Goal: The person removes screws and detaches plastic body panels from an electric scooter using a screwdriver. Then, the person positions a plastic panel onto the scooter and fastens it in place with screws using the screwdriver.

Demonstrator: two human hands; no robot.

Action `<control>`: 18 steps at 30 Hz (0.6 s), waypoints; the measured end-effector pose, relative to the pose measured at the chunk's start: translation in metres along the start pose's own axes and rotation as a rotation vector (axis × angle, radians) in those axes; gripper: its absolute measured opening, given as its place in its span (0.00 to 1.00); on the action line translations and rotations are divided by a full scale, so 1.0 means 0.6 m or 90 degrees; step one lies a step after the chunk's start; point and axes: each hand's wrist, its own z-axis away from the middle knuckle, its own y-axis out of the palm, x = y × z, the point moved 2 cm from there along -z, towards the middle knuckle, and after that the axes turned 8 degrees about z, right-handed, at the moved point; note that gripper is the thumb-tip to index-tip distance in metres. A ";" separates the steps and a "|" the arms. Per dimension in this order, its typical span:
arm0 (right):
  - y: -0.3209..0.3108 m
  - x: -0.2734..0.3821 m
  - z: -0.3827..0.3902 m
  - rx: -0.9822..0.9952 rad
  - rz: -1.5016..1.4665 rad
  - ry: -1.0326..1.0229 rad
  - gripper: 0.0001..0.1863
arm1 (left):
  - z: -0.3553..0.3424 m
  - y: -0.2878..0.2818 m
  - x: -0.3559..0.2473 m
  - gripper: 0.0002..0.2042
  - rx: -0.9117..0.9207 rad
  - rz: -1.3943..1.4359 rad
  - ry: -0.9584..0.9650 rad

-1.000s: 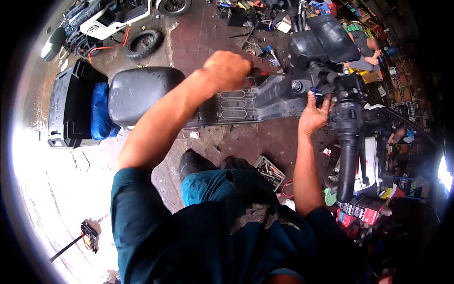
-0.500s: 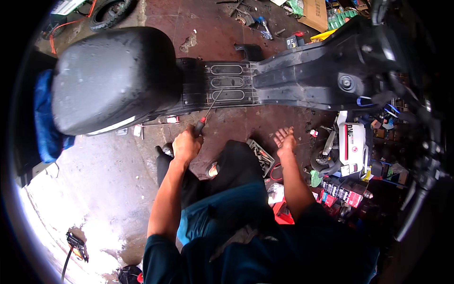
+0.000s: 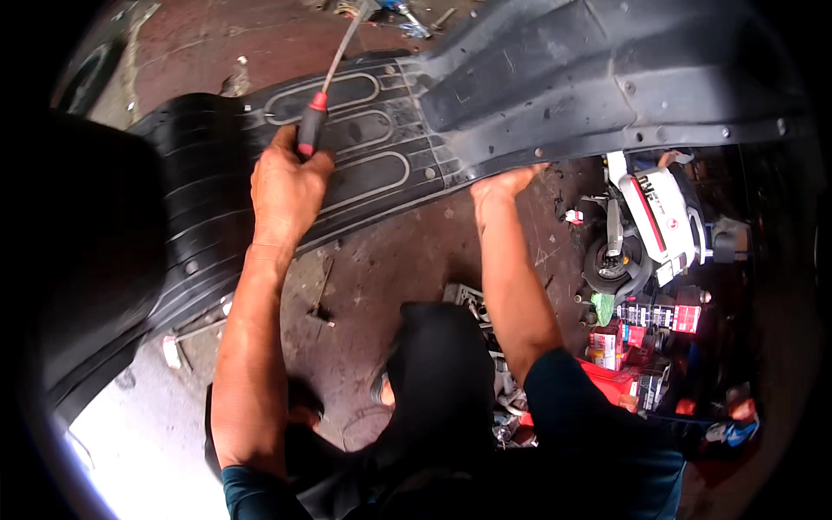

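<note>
A screwdriver (image 3: 312, 128) with a red and dark grey handle is gripped in my left hand (image 3: 286, 186). Its long shaft points away from me, over the scooter's black ribbed footboard (image 3: 364, 178). My left hand is above that footboard, near its oval tread pads. At the board's near edge, where it meets the black front panel (image 3: 537, 91), my right hand (image 3: 503, 185) reaches up against the underside. Most of its fingers are hidden by the panel edge, so their grip does not show.
The dark scooter seat (image 3: 95, 225) fills the left side. Below the footboard, a thin metal tool (image 3: 323, 299) lies on the floor. A tray of metal parts (image 3: 468, 299) is by my knee. To the right are a white machine (image 3: 660, 212) and several red boxes (image 3: 607, 347).
My view has come closer to the footboard. My left hand has moved forward over it with the screwdriver. My right hand, palm up and apart before, has come up to the panel's near edge.
</note>
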 end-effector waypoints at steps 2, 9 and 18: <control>-0.017 -0.017 -0.002 0.107 -0.001 0.014 0.35 | -0.010 0.054 0.025 0.12 -0.017 0.078 0.032; -0.025 -0.015 0.005 0.081 0.061 -0.137 0.30 | -0.003 0.124 0.031 0.07 -0.045 0.324 0.092; -0.053 0.021 0.022 0.140 0.220 -0.253 0.32 | -0.004 0.127 0.021 0.09 -0.070 0.345 0.069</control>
